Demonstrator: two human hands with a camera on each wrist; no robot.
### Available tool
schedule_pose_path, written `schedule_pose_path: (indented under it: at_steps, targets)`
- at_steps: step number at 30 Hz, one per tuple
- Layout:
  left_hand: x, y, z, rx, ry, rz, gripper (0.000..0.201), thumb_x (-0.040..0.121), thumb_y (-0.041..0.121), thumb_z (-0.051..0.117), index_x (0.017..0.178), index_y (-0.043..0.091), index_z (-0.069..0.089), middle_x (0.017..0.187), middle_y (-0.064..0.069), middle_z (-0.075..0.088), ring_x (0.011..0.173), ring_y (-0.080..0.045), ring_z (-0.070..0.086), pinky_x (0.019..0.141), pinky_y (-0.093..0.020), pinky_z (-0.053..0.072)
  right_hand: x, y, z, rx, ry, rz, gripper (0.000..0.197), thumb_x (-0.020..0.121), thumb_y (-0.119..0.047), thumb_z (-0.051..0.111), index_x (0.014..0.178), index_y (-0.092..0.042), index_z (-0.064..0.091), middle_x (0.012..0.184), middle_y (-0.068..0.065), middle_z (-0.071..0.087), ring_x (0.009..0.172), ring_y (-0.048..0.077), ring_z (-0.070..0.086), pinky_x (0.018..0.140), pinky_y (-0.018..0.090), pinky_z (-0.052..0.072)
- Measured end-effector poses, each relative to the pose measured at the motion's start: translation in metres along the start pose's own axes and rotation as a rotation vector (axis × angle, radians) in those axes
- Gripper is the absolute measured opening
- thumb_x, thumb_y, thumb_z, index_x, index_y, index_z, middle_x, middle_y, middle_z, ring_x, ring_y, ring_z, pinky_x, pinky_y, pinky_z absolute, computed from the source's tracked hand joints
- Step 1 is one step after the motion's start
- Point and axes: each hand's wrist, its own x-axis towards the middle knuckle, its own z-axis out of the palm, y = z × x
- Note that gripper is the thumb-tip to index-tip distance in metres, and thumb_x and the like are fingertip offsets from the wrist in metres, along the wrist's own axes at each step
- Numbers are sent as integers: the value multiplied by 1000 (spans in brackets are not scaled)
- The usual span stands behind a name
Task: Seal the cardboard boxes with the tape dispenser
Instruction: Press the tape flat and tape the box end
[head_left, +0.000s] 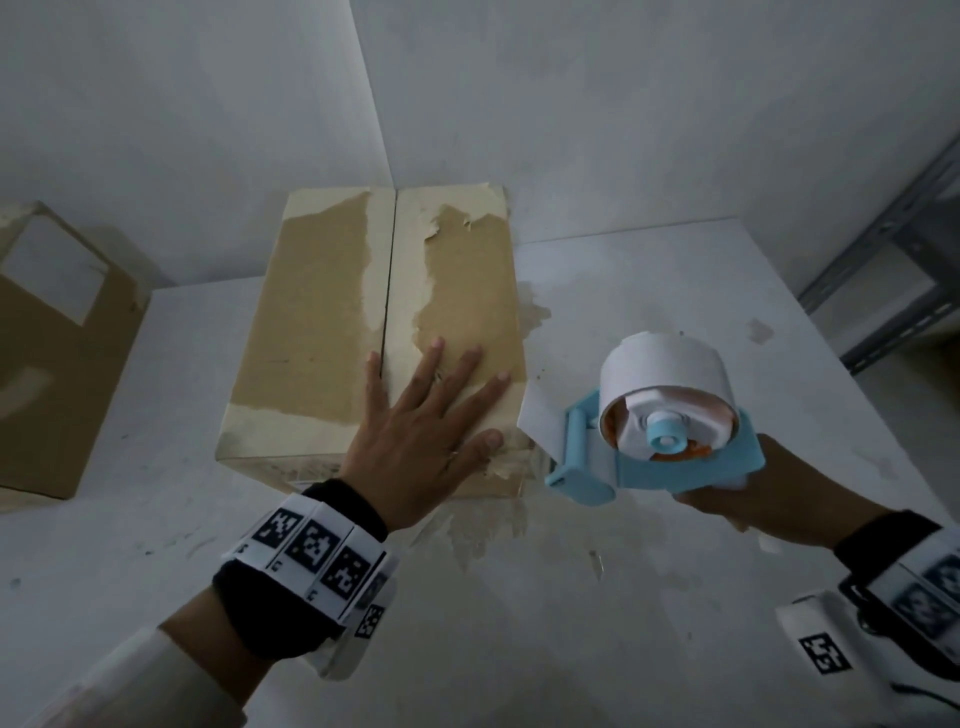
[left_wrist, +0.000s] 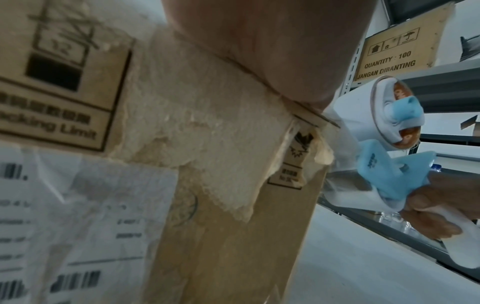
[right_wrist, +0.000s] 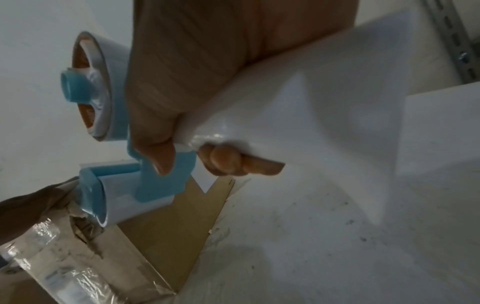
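On the worktop (head_left: 649, 597), the left hand (head_left: 421, 431) is pressing spread fingers on the box (head_left: 332, 322), whose flaps are lying untaped. The right hand (head_left: 769, 499) is curling its fingers around the tape dispenser (head_left: 660, 431) just beside the box, so I think taping is only starting.

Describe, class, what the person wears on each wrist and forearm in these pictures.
Both hands are bare. The left hand has a black wristband ringed by a white band of square black-and-white coded markers, above a white sleeve. The right hand has the same: black wristband, white marker blocks, white sleeve.

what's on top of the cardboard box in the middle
The left hand lies flat, fingers spread, on the box over the flap seam. Whatever is beneath the palm is hidden.
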Motion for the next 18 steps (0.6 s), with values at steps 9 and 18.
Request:
schedule_pose_path:
  at_steps: [9,18]
  targets:
    - [4,-2,-2,3,-4,82,53,97,47,5,137,27,34,143,-10,43,129,-39,40,89,-71,31,-20,43,-21,-209,133,-14,13,70,-38,74,79,-31,67,69,-2,70,64,1,66,61,10,50]
    - [26,4,-29,-68,95,528,32,82,20,38,93,21,69,103,2,70,116,-24,58,96,-60,37,16,13,18,-692,475,-227,27,68,-29,43,82,-7,45,57,16,59,43,34,57,42,25,30]
